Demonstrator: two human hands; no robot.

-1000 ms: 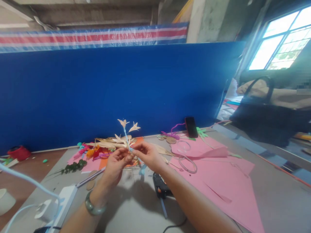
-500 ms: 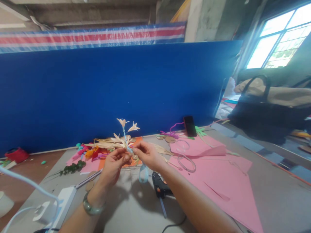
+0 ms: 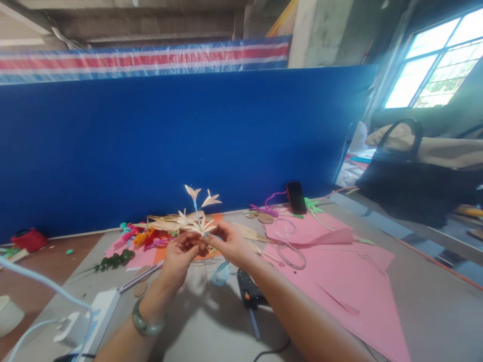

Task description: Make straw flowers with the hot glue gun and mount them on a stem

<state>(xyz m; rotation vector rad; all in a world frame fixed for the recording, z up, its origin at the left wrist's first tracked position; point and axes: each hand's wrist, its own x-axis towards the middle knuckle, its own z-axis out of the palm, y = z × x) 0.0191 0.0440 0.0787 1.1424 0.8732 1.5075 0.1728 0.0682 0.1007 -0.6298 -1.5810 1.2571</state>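
Observation:
Pale cream artificial flowers (image 3: 199, 225) on a light-blue wrapped stem stand upright between my hands. My left hand (image 3: 184, 254), with a bangle at the wrist, pinches the stem just under the lowest bloom. Close beside it, my right hand (image 3: 230, 244) has its fingers closed on the light-blue ribbon at the stem. A loop of that ribbon (image 3: 221, 274) hangs below my right hand. The exact spot where the fingertips meet the stem is partly hidden. Under my right forearm lies a black glue gun (image 3: 247, 289) with a glue stick protruding.
Pink paper sheets (image 3: 339, 281) and a pair of scissors (image 3: 291, 255) lie to the right. A phone (image 3: 296, 197) leans on the blue partition (image 3: 188, 136). To the left are a white power strip (image 3: 98, 319), green leaves (image 3: 115, 260) and colourful craft pieces (image 3: 145, 235).
The flowers have turned and tipped slightly, so the lower bloom faces me more. My right hand has shifted a little at the stem, and the hanging ribbon loop has swung.

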